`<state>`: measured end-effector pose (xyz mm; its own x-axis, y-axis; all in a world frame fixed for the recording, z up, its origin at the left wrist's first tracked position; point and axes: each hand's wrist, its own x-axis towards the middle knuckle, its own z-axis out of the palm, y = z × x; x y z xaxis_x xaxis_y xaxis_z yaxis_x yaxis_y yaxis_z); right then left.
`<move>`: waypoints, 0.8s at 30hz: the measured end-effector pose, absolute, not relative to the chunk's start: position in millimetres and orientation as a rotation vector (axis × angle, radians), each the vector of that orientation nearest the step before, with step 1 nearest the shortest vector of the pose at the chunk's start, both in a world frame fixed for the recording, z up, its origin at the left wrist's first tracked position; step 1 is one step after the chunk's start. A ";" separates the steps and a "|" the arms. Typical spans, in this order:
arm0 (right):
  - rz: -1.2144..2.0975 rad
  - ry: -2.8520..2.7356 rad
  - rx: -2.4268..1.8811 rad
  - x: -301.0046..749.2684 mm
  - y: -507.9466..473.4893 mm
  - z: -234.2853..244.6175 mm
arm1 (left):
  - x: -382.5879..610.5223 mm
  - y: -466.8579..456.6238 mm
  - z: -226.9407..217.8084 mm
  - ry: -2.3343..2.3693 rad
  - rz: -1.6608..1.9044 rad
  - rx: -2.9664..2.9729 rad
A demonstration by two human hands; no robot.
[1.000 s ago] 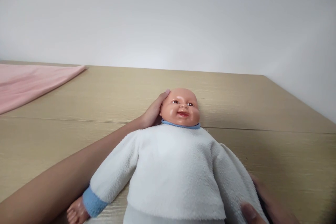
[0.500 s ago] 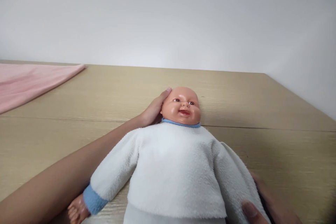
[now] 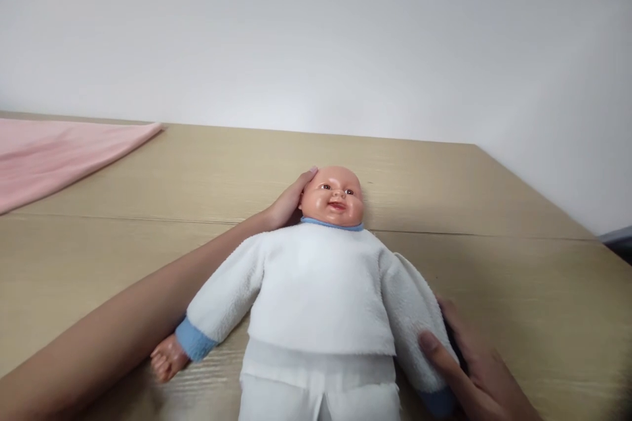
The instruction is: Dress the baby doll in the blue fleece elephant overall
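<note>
A baby doll [image 3: 320, 289] in a white fleece top with blue collar and cuffs, and white trousers, lies face up on the wooden table. My left hand [image 3: 289, 200] cups the side and back of its head; most of the fingers are hidden behind it. My right hand [image 3: 469, 362] is closed around the doll's sleeve on the right, thumb on top and fingers underneath. The doll's other arm stretches out over my left forearm, its small plastic fist showing. Its lower legs are beyond the bottom of the view.
A pink cloth [image 3: 59, 154] lies on the far left of the wooden table [image 3: 237, 158]. A thin seam runs across the tabletop. Behind it stands a pale wall [image 3: 316, 33], and a dark object [image 3: 617, 243] shows past the right edge.
More of the doll now shows, including its white trousers, and it sits slightly further left in view. My right hand appears higher and further left, still on the sleeve.
</note>
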<state>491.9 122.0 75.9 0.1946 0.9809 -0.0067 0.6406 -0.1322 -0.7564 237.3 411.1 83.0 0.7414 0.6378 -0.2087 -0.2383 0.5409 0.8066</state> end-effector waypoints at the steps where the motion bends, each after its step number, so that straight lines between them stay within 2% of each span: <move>1: 0.708 -1.471 -1.806 489.0 122.6 74.3 | 237.1 408.9 86.2 0.533 0.552 0.867; 4: 0.674 -1.317 -1.654 482.5 126.7 70.3 | 235.5 402.6 99.9 0.604 0.573 0.935; 8: 0.412 -1.319 -1.548 488.0 139.2 71.6 | 223.7 400.5 122.7 0.989 0.734 1.221; 13: 0.416 -1.215 -1.477 498.7 153.1 68.3 | 204.4 371.1 151.3 1.263 0.976 1.511; 19: 0.144 -1.188 -1.280 481.3 152.7 82.3 | 221.6 232.6 185.2 0.898 1.007 2.153; 24: -0.041 -1.206 -1.154 461.5 88.8 106.5 | 233.6 100.4 200.1 0.569 0.619 2.386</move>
<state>461.5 88.8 106.5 0.4264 0.5243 0.7371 0.5726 0.4744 -0.6687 233.6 100.4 200.1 0.7992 0.5262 0.2906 0.2451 -0.7267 0.6418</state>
